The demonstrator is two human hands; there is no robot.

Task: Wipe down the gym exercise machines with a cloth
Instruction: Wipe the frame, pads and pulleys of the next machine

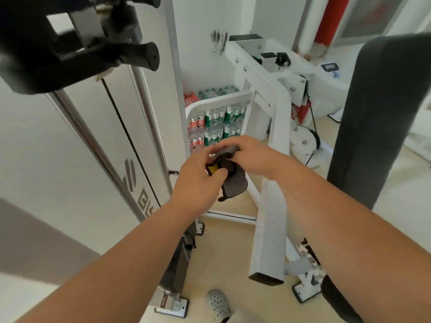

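Both hands meet at the centre of the frame, and both hold the cloth (234, 184).

- **Left hand** (199, 181): enters from the lower left. The thumb is curled over the upper part of the cloth, pinching it against the fingers. A yellow patch of the cloth shows just above the thumb.
- **Right hand** (254, 155): enters from the lower right and sits just above and to the right of the left hand. Its fingers are curled round the top edge of the cloth.
- **Cloth**: grey and bunched between the two hands. Its lower end hangs free below them. It is held in the air, apart from every machine surface.

Surroundings:

- A white machine frame (270, 220) runs from the upper centre down to the lower centre, passing behind and just right of the hands.
- A black handle (142, 56) projects at the upper left.
- A dark upright pad (373, 117) stands at the right edge.
- Packs of bottled water (217, 123) are stacked behind the frame, directly above the hands.
- A grey perforated shoe (217, 304) stands on the beige floor (224, 252) at the bottom centre.
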